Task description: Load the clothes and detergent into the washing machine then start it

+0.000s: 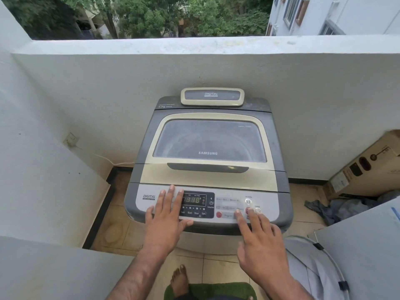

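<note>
Beside the washing machine (207, 174) sits a cardboard box (372, 169)

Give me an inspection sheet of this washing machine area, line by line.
Surface: washing machine top, lid closed.
Job's things: display lit; contents hidden under lid.
Clutter: cardboard box, dark cloth, grey hamper at right.
Hands: left hand flat on control panel; right hand fingers at right-side buttons.
Cables: white cable from wall socket toward machine.
Surroundings: balcony parapet, trees beyond, green mat underfoot.
</note>
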`<state>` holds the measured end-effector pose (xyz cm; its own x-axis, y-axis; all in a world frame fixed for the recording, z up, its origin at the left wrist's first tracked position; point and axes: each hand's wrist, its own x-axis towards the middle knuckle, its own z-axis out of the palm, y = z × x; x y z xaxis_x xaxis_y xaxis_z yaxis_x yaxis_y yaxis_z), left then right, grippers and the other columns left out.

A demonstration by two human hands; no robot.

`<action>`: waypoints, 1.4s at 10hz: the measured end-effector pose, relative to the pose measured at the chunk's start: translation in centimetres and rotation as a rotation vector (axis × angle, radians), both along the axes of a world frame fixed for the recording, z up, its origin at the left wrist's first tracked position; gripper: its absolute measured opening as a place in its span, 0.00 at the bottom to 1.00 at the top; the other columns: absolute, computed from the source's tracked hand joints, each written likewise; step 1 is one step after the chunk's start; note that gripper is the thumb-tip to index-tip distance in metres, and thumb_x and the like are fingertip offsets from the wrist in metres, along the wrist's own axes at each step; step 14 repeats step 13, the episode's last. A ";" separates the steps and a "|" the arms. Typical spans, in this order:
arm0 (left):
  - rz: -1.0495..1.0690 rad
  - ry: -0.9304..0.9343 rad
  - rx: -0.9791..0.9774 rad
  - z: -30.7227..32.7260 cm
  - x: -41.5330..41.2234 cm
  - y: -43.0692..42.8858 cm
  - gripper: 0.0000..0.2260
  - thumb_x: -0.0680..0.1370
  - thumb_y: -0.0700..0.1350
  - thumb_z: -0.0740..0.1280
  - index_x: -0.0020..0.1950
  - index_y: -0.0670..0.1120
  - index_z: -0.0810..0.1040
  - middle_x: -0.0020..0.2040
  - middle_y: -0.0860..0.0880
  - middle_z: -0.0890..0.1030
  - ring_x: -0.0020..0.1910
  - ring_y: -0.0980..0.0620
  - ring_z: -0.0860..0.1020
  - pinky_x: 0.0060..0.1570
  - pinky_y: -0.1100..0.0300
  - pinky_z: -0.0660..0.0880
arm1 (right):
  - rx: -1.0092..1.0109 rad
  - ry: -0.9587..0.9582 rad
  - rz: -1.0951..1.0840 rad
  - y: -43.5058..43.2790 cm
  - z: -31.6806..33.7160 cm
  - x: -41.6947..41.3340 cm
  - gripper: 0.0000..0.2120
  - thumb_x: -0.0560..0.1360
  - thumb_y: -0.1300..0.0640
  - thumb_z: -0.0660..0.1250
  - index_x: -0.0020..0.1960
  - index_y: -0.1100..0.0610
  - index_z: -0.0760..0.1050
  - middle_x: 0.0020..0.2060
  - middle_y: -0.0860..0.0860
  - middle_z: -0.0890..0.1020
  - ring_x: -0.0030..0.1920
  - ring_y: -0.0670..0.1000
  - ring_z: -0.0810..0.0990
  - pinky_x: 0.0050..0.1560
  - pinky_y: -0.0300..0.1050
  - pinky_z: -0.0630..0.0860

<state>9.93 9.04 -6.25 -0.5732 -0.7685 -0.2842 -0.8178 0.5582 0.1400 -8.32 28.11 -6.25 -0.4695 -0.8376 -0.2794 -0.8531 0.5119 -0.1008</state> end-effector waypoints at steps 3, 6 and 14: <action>-0.129 -0.006 -0.039 -1.4 1.3 -1.2 0.38 0.78 0.70 0.36 0.83 0.55 0.30 0.84 0.49 0.29 0.84 0.43 0.35 0.81 0.36 0.49 | -0.133 0.115 -0.192 -1.2 -1.2 2.9 0.33 0.72 0.42 0.62 0.76 0.47 0.69 0.75 0.52 0.72 0.73 0.56 0.71 0.65 0.60 0.74; -0.134 0.116 -0.162 -3.0 1.8 -1.6 0.32 0.82 0.62 0.52 0.83 0.49 0.62 0.83 0.43 0.65 0.79 0.39 0.69 0.66 0.32 0.74 | -0.232 0.133 -0.172 -2.4 -2.8 3.4 0.31 0.82 0.39 0.47 0.80 0.51 0.64 0.81 0.51 0.65 0.78 0.54 0.66 0.71 0.57 0.60; -0.121 0.267 -0.331 -0.1 -2.5 -4.8 0.35 0.81 0.60 0.55 0.83 0.41 0.63 0.84 0.42 0.61 0.82 0.43 0.63 0.76 0.46 0.53 | -0.386 0.171 0.064 -8.5 -0.4 -2.1 0.39 0.80 0.36 0.56 0.85 0.52 0.48 0.84 0.49 0.51 0.83 0.50 0.49 0.77 0.55 0.52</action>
